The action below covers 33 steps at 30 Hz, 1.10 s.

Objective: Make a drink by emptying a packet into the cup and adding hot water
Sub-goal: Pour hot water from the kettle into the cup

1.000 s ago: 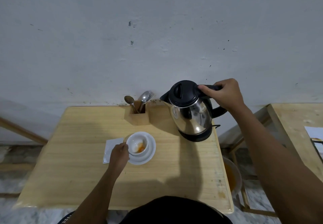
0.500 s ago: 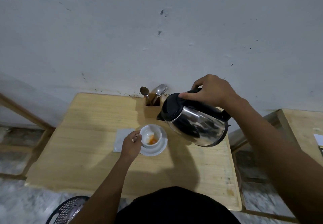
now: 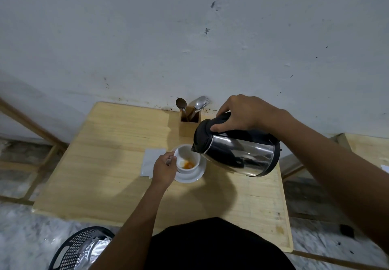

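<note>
A white cup (image 3: 182,156) stands on a white saucer (image 3: 197,176) in the middle of the wooden table (image 3: 101,164). Orange and white powder lies in its bottom. My left hand (image 3: 163,169) grips the cup's handle on its left side. My right hand (image 3: 242,114) holds the black handle of a steel kettle (image 3: 237,156). The kettle is tilted far over, its black spout right at the cup's right rim. No stream of water is visible. A flat white packet (image 3: 150,161) lies on the table left of the saucer, partly under my left hand.
A wooden holder (image 3: 189,125) with spoons and a fork stands against the wall behind the cup. A black mesh basket (image 3: 77,248) with foil wrappers sits on the floor at lower left. A second wooden table (image 3: 366,145) is at the right.
My right hand lifted the kettle from the table's back right, swung it left and tipped it until the spout reached the cup. My left hand stayed on the cup handle.
</note>
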Tool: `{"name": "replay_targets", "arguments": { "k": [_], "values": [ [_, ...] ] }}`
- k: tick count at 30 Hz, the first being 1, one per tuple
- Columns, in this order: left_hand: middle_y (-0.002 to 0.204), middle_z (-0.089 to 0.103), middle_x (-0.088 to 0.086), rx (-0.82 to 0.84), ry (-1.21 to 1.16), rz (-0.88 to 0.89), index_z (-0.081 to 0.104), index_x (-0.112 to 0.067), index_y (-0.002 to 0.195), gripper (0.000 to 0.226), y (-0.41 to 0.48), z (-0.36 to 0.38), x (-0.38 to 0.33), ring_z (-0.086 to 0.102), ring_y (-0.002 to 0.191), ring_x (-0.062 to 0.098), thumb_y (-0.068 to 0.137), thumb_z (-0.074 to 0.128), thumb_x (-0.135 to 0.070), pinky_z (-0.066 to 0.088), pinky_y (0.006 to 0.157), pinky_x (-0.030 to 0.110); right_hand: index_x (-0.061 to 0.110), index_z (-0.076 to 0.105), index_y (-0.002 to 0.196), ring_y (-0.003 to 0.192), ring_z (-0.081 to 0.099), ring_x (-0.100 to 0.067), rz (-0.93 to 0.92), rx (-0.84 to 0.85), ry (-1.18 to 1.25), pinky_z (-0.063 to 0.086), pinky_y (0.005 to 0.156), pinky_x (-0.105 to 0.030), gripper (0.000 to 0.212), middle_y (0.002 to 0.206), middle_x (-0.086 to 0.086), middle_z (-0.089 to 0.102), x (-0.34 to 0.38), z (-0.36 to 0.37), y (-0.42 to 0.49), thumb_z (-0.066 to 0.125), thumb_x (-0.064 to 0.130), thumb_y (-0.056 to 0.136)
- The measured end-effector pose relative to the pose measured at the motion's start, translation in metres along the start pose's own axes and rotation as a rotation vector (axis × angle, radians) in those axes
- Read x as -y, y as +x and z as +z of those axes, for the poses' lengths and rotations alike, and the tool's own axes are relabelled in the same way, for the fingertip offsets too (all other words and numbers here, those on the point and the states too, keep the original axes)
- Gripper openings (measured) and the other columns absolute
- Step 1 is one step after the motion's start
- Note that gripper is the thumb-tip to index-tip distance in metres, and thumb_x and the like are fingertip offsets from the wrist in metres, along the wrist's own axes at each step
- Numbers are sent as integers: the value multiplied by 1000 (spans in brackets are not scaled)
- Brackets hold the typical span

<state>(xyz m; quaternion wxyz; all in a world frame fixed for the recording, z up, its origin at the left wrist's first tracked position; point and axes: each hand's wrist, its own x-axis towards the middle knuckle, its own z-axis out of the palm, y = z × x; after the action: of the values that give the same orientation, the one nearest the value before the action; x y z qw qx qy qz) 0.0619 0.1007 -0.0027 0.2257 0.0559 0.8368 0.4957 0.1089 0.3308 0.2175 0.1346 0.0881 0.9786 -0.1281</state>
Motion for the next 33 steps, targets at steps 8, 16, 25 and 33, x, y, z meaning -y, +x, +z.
{"name": "replay_targets", "arguments": {
  "k": [8, 16, 25, 33],
  "values": [
    [120, 63, 12, 14, -17, -16, 59, -9, 125, 31, 3, 0, 3, 57, 109, 18, 96, 49, -17, 41, 88, 27, 29, 76, 96, 79, 64, -12, -6, 96, -56, 52, 69, -32, 45, 86, 8, 72, 15, -2, 10, 66, 67, 73],
    [124, 63, 13, 4, 1, -4, 58, -9, 128, 34, 4, 0, 5, 57, 116, 23, 96, 50, -18, 41, 89, 25, 27, 74, 100, 84, 63, -14, 29, 121, -64, 54, 76, -36, 50, 92, 7, 71, 22, -10, 13, 69, 67, 71],
    [129, 60, 14, -7, 22, -6, 57, -11, 130, 36, 4, 0, 5, 56, 118, 25, 97, 49, -20, 45, 95, 31, 25, 76, 98, 82, 63, -14, 32, 139, -44, 52, 71, -33, 48, 87, 8, 70, 22, -20, 8, 71, 65, 71],
    [127, 61, 16, -13, 46, 4, 56, -7, 130, 36, 3, 1, 3, 56, 118, 27, 97, 48, -19, 44, 94, 31, 26, 77, 96, 83, 65, -14, 65, 143, -66, 55, 76, -35, 52, 89, 7, 73, 17, -23, 7, 71, 68, 67]
  ]
}}
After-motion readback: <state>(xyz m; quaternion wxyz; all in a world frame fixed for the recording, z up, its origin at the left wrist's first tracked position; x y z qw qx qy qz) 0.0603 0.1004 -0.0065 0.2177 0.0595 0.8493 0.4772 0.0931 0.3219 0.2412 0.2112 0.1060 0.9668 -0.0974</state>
